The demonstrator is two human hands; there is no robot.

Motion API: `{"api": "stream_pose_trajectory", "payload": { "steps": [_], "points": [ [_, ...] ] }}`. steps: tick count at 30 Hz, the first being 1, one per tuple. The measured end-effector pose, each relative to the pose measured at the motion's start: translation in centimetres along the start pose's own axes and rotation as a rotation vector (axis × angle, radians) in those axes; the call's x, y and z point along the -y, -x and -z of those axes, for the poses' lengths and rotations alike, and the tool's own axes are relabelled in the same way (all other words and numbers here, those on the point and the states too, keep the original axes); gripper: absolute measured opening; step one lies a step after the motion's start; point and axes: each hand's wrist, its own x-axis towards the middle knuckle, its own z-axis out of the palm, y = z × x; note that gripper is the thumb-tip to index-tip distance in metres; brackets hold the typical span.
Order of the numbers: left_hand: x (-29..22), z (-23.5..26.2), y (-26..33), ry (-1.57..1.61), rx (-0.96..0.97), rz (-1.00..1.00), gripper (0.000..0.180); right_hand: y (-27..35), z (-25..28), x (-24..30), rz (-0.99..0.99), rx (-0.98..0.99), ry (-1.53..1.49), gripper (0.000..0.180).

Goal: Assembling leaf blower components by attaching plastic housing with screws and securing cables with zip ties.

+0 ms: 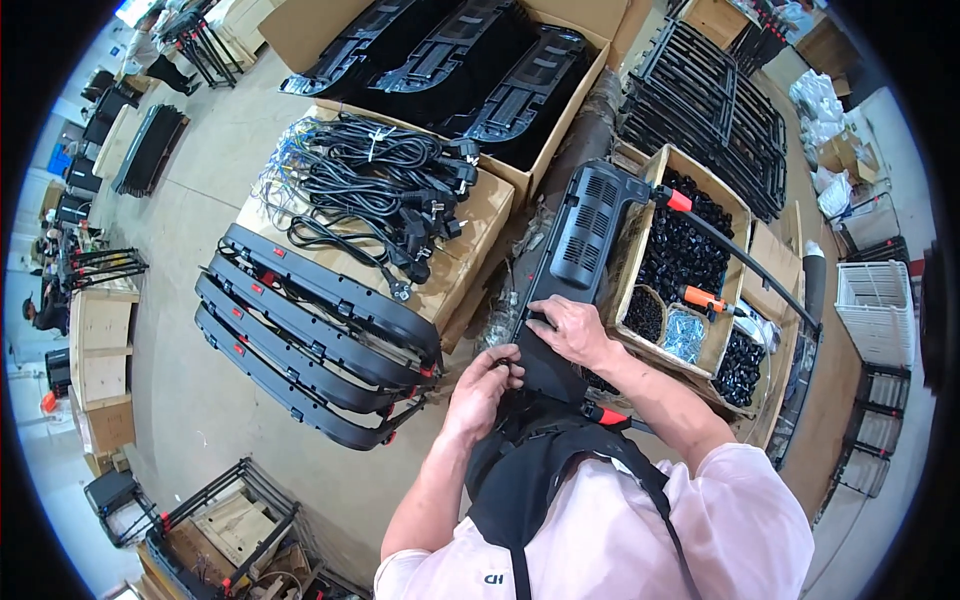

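A long black plastic cover (583, 240) with vent slots lies in front of me, its near end close to my waist. Bent over its left edge, my right hand (572, 330) grips the cover with thumb and fingertips. Just left of the cover's near end, my left hand (480, 392) is closed in a pinch. A small dark thing shows at its fingertips, too small to name. A black frame with red end pieces (678, 200) extends beyond the cover to the right.
A divided box (625, 262) of black plastic parts and screws stands at right, with an orange-black screwdriver (705, 298) across it. Power cables (375, 185) lie on a carton at left, beside stacked curved black panels (300, 340). Larger black covers (450, 70) fill a far carton (590, 85).
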Motion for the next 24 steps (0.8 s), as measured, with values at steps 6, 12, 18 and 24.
{"api": "stream_pose_trajectory", "payload": {
  "steps": [6, 12, 18, 24],
  "points": [
    [0.1, 0.1, -0.5, 0.065, 0.049, 0.059, 0.035, -0.5, -0.8, 0.9, -0.037, -0.003, 0.068, 0.025],
    [-0.2, -0.4, -1.4, 0.052, 0.087, 0.115, 0.037, -0.3, -1.0, 1.1, -0.079, 0.016, 0.035, 0.027],
    [0.4, -1.0, -2.0, 0.033, 0.092, 0.125, 0.037, -1.0, 1.1, 3.2, -0.565, 0.128, -0.207, 0.042],
    [0.8, -3.1, -3.5, -0.093, 0.163, 0.159, 0.038, 0.7, 4.9, -0.8, -1.014, 0.075, -1.427, 0.039]
  ]
}}
